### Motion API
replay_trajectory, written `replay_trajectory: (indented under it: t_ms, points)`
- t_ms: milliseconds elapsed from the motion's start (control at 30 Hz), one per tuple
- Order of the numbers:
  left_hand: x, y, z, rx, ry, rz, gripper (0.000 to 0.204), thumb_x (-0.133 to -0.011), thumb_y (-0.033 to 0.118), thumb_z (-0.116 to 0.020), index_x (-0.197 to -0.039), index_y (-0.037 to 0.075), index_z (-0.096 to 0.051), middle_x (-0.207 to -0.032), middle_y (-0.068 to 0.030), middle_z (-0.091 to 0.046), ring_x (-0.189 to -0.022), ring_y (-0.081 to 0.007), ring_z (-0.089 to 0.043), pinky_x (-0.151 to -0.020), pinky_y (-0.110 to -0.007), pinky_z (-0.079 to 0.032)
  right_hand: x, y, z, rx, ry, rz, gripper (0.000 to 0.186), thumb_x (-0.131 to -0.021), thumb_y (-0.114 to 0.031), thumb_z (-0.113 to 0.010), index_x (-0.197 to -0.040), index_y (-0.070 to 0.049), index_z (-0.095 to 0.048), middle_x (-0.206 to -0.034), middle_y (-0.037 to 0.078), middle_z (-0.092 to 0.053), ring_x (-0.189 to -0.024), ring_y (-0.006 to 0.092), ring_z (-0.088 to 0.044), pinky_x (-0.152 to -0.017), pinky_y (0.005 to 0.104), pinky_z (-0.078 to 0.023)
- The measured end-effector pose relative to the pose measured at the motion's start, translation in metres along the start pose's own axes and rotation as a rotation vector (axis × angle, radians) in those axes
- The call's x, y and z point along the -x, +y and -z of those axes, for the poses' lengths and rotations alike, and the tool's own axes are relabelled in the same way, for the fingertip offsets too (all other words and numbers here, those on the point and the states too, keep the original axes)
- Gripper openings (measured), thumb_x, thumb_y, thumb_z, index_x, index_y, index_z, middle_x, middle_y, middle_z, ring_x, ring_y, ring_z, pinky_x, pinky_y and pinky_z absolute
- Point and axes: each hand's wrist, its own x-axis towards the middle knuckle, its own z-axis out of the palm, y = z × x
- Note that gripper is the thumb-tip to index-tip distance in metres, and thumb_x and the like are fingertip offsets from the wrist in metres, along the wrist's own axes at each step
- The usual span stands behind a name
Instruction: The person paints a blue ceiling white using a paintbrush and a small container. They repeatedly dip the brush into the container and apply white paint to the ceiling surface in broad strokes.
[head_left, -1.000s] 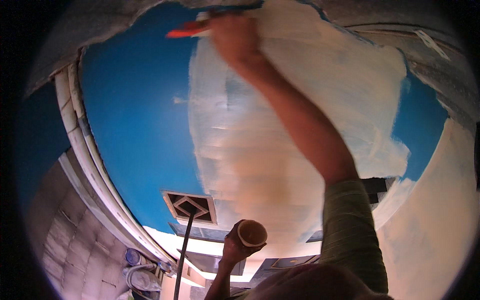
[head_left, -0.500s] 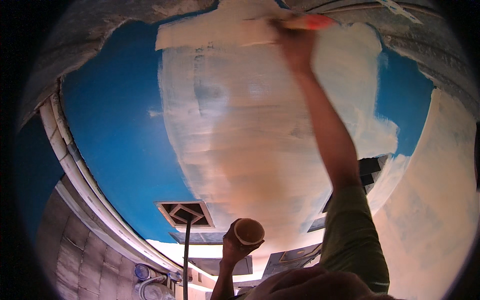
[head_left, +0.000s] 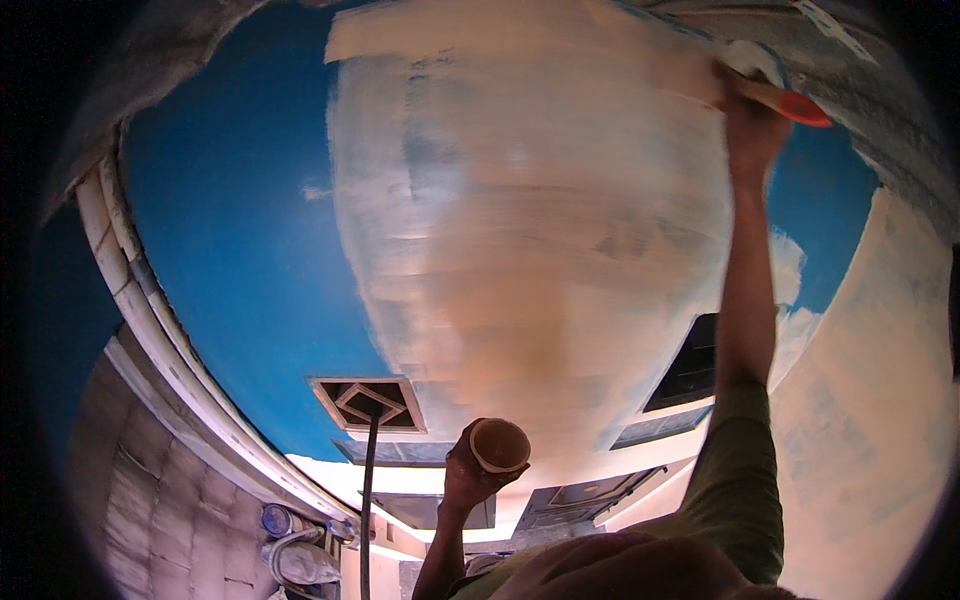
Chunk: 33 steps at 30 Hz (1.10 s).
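Gripping paintbrush [head_left: 788, 102], right hand [head_left: 754, 130] at upper right of frame; left hand [head_left: 466, 482] clasping round cup [head_left: 500, 446], lower centre; blue-and-cream wall [head_left: 540, 250] behind.

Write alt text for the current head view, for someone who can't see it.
A person's right hand holds a red-ended paintbrush at a wall, part blue and part streaky cream; the left hand, lower in view, holds a round, open container.
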Motion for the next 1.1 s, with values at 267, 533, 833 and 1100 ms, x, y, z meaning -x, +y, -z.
replay_trajectory:
  t_ms: [267,533,833,1100]
  points:
    - [0.005,0.008,-0.005,-0.019,0.006,0.032,0.068,-0.051,0.021,-0.085,-0.106,0.003,-0.049,-0.095,-0.0124,-0.061,-0.085,-0.0232,-0.062,-0.073,-0.033,-0.052,0.018,-0.156,-0.218,-0.584,-0.135,-0.167,0.016,-0.078,-0.012,-0.062,-0.076,-0.002,-0.049,-0.072,0.009,-0.052,-0.068,0.0220,-0.052,-0.062,0.0347,-0.041]
    - [-0.005,0.005,-0.023,-0.037,-0.065,0.036,0.073,-0.050,0.024,-0.085,-0.109,0.002,-0.048,-0.096,-0.0140,-0.061,-0.086,-0.0247,-0.062,-0.074,-0.035,-0.052,0.021,-0.074,-0.207,-0.155,0.183,-0.150,0.020,-0.070,-0.018,-0.069,-0.077,-0.004,-0.057,-0.071,0.008,-0.058,-0.070,0.0257,-0.055,-0.070,0.0365,-0.041]
    - [-0.014,0.003,-0.036,-0.011,-0.162,-0.001,0.071,-0.052,0.023,-0.084,-0.110,0.004,-0.047,-0.096,-0.0130,-0.061,-0.086,-0.0258,-0.062,-0.073,-0.035,-0.052,0.002,0.088,0.117,0.271,0.409,-0.104,0.019,-0.072,-0.006,-0.069,-0.080,0.001,-0.054,-0.072,0.005,-0.056,-0.063,0.0154,-0.056,-0.055,0.0281,-0.050]
    - [0.004,-0.004,-0.033,-0.072,-0.104,0.017,0.073,-0.051,0.026,-0.085,-0.109,0.003,-0.047,-0.099,-0.0129,-0.060,-0.089,-0.0260,-0.061,-0.075,-0.036,-0.052,0.018,0.036,0.037,-0.003,0.137,0.017,0.015,-0.072,-0.006,-0.069,-0.079,0.005,-0.062,-0.070,0.010,-0.063,-0.060,0.0156,-0.061,-0.053,0.0286,-0.054]
